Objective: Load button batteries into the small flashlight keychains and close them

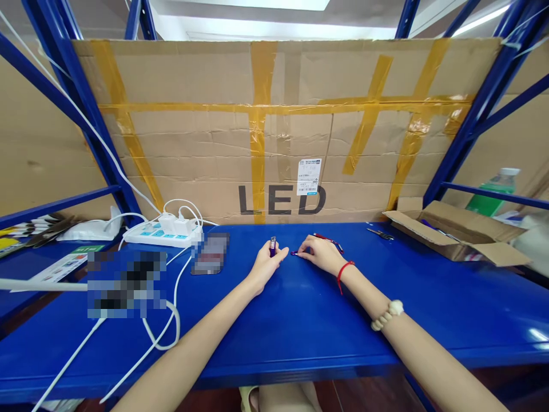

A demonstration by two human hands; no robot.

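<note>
My left hand point(266, 263) rests on the blue table point(300, 320) with its fingers closed round a small purple cylinder point(273, 245) that stands upright. My right hand point(318, 253) lies just to the right, fingertips pinched on a tiny purple piece point(294, 253) on the table. A red-and-dark pen-like object point(328, 239) lies right behind the right hand. A red string and a bead bracelet are on my right wrist and forearm.
A white power strip point(160, 232) with plugged chargers and white cables point(163, 337) sits at the left. A phone point(210, 253) lies beside it. An open cardboard box point(454, 232) stands at the right, a small metal tool point(380, 233) near it. A taped cardboard wall point(278, 126) backs the table.
</note>
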